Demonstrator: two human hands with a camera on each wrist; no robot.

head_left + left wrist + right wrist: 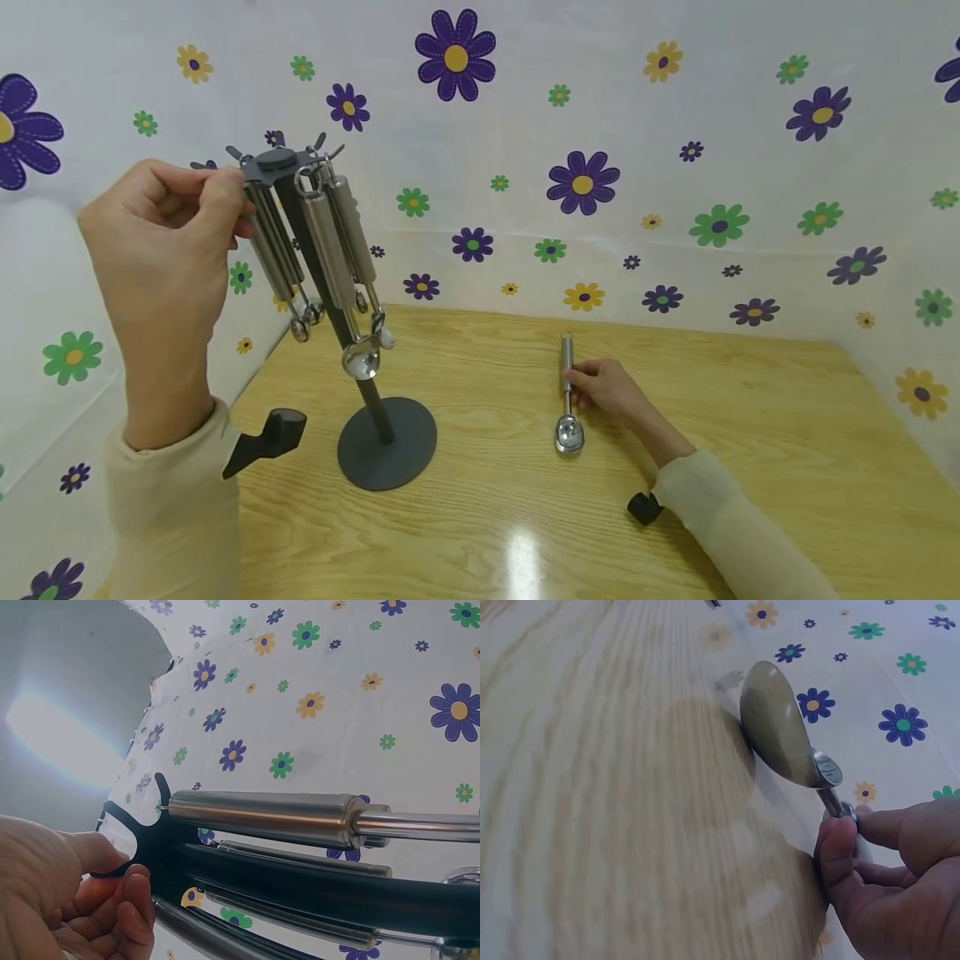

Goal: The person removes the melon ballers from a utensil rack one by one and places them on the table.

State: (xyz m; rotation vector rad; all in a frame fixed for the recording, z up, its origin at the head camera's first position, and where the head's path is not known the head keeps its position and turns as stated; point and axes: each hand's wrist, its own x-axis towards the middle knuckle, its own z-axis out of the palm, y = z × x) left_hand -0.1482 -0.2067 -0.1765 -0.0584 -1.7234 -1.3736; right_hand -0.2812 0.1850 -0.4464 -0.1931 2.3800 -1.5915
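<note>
Pinches, with the left hand (168, 242), the hooked top (276, 158) of a dark grey metal stand (373, 407) with a round flat base (411, 442). Shows steel utensils (330, 250) with cylindrical handles hanging from the stand's hooks, head down. Grips, with the right hand (609, 388), the handle of 1 shiny steel scoop (569, 434) with an oval bowl, on or just above the yellowish wood-grain table (480, 392), with bowl end nearer the front, well apart from the stand. Wears 2 beige sleeves (172, 508), each with a black mount (281, 432). Has white sheeting (487, 133) behind, printed with purple, green and yellow flowers.
</note>
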